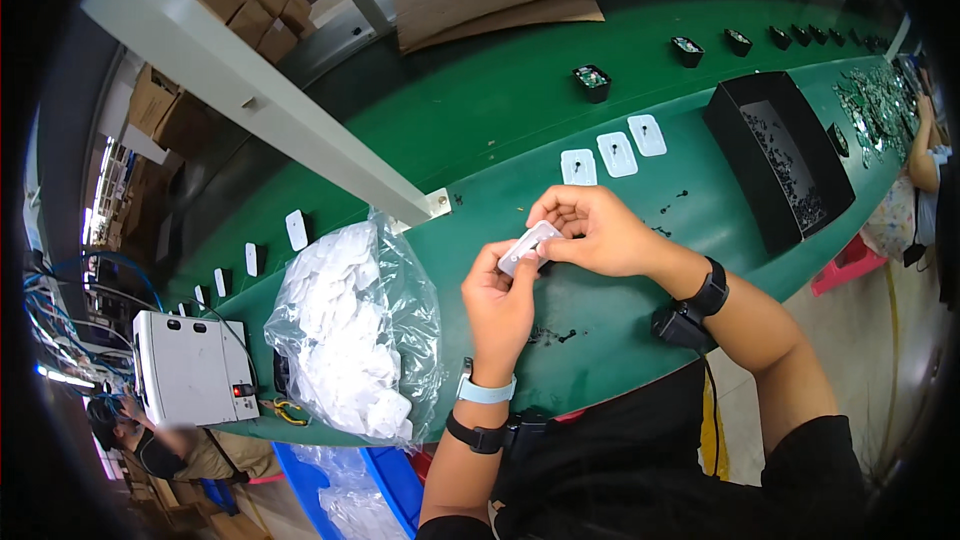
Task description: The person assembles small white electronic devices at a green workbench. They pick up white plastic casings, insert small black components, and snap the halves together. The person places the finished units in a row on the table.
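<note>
A small white plastic cover (530,245) is held between my two hands over the green bench. My left hand (500,305) pinches its near left side, thumb on top. My right hand (605,230) has its fingers closed at the cover's right side, the thumb pressing near a small dark part on it. Three similar white covers, the nearest cover (578,168) among them, lie in a row beyond my hands, each with a small black piece on it. Left of my hands, a clear plastic bag (415,340) is heaped with white covers.
An open black box (738,165) with many tiny black parts stands right. Black housings with circuit boards (591,83) line the green belt (480,90). Loose black bits (560,336) lie near my hands. A white machine (190,365), a slanting post (270,90) and a blue crate (395,485) are left.
</note>
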Demonstrator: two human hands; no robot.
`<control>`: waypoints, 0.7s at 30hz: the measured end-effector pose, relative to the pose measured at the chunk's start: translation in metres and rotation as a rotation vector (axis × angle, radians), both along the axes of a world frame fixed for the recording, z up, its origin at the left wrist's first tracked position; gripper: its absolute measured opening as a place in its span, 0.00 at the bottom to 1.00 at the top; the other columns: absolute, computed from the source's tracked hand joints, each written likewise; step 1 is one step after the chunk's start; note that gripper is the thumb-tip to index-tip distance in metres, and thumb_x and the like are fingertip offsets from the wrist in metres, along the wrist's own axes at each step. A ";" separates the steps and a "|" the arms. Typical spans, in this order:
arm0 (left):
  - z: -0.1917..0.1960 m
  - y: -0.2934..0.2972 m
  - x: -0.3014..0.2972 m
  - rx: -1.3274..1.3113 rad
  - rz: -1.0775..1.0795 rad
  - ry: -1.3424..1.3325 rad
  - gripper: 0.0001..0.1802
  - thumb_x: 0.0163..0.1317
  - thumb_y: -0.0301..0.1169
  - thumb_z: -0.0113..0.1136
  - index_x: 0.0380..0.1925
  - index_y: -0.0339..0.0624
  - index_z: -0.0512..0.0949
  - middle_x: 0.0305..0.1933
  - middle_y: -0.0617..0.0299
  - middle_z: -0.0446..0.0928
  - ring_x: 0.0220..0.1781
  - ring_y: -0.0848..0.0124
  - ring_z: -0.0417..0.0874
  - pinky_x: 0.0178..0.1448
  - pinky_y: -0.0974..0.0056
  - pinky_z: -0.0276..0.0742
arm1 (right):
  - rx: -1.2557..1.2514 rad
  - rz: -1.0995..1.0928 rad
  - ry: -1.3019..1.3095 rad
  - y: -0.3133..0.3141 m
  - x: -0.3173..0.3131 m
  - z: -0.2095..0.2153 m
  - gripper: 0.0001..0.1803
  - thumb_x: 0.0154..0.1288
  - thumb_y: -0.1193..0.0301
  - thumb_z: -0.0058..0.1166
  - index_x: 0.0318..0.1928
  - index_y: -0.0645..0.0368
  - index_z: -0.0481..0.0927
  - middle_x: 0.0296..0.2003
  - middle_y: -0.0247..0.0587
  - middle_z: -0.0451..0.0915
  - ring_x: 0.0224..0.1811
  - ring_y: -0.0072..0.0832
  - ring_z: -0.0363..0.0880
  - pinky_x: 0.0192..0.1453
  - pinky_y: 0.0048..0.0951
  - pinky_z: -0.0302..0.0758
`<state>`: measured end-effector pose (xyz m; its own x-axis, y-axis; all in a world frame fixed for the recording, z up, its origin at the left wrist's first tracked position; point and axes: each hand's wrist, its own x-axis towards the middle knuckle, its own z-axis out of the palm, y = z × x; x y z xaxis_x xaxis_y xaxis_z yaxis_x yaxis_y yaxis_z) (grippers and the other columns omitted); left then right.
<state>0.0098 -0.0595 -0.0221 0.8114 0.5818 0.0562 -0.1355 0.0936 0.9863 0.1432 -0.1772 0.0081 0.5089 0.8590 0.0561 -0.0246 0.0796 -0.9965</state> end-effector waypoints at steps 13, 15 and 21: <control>-0.007 0.015 0.003 0.351 0.266 -0.056 0.04 0.68 0.24 0.62 0.40 0.35 0.79 0.39 0.65 0.78 0.35 0.80 0.77 0.42 0.72 0.75 | -0.432 0.118 -0.646 0.030 0.081 0.016 0.18 0.50 0.79 0.65 0.45 0.66 0.83 0.31 0.40 0.86 0.34 0.26 0.85 0.40 0.29 0.81; -0.006 0.018 0.002 0.335 0.287 -0.051 0.04 0.67 0.24 0.62 0.39 0.35 0.79 0.38 0.65 0.78 0.34 0.80 0.77 0.40 0.72 0.74 | -0.502 0.139 -0.790 0.052 0.089 0.023 0.18 0.48 0.79 0.64 0.43 0.67 0.82 0.30 0.40 0.85 0.32 0.25 0.84 0.37 0.28 0.80; -0.006 0.018 0.002 0.353 0.339 -0.131 0.02 0.66 0.23 0.62 0.36 0.35 0.80 0.35 0.64 0.78 0.32 0.79 0.75 0.38 0.72 0.73 | -0.552 0.096 -0.898 0.073 0.104 0.017 0.10 0.43 0.77 0.68 0.30 0.63 0.85 0.28 0.45 0.87 0.31 0.36 0.86 0.38 0.34 0.81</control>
